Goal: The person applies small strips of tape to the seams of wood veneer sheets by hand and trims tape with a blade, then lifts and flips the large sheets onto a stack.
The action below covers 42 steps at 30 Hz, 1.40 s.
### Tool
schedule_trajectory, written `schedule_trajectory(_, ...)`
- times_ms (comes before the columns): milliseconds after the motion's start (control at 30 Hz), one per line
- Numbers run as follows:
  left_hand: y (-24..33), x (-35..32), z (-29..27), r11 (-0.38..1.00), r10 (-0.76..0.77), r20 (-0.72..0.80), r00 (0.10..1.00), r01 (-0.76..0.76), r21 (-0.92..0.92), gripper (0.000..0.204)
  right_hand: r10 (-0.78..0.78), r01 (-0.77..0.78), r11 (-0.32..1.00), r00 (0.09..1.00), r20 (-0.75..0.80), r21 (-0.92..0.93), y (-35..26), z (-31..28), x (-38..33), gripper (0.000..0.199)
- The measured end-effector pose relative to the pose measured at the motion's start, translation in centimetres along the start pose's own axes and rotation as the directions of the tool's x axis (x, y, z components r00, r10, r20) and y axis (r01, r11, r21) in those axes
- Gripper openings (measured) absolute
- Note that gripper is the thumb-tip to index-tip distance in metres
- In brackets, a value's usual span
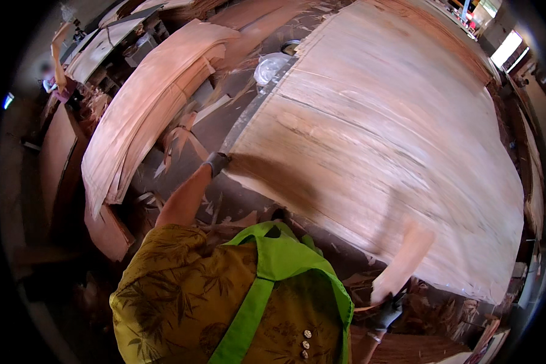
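Observation:
A big pale wood veneer sheet (370, 133) lies over a stack that fills the middle and right. At its near left corner is my left hand (217, 162), in a grey glove. Its fingers look curled against the sheet's edge, and what is in them is hidden. Low on the right, my gloved right hand (387, 313) is closed around the lower end of a short veneer strip (406, 258). The strip stands up at a slant in front of the sheet's near edge.
To the left, a bowed stack of reddish veneer (155, 103) stands by the dark floor. Torn veneer scraps (185, 136) lie between the stacks. A clear plastic bag (270, 68) sits at the sheet's far left edge. Another person (57, 82) holds veneer at far left.

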<state>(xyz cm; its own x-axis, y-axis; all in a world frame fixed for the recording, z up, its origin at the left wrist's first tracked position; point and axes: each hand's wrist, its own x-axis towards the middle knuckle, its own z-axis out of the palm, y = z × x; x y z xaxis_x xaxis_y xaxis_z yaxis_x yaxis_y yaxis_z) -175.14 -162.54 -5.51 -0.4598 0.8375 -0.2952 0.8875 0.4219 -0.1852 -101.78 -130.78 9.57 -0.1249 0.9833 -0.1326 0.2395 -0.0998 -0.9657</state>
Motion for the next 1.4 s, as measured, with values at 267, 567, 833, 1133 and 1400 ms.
schedule_trajectory(267,8.9,-4.3,-7.2,0.643,-0.657,0.214,0.723,0.686,-0.341,0.042,-0.332,0.308,0.904,0.943,-0.033,-0.297,1.0,-1.7,18.0,0.025)
schedule_trajectory(567,13.1,-4.1,-17.3,0.955,-0.252,-0.343,0.905,0.176,-0.238,0.057,-0.016,-0.023,0.933,0.994,-0.104,-0.358,3.3,4.3,22.7,0.024)
schedule_trajectory(833,9.4,1.1,-15.0,0.992,0.011,-0.311,0.95,-0.05,-0.118,0.062,0.13,-0.061,0.989,0.796,0.592,-0.135,-4.2,14.7,-0.2,0.023)
schedule_trajectory(1133,3.0,3.3,-16.8,0.911,0.188,-0.424,0.886,-0.319,-0.262,0.05,0.282,-0.156,0.957,0.711,0.644,-0.246,-0.9,22.5,-12.2,0.029)
schedule_trajectory(1400,-2.5,4.0,-17.5,0.784,0.275,-0.426,0.862,-0.458,-0.419,0.05,0.472,-0.478,0.872,0.755,0.455,-0.11,-9.0,29.8,-13.9,0.015)
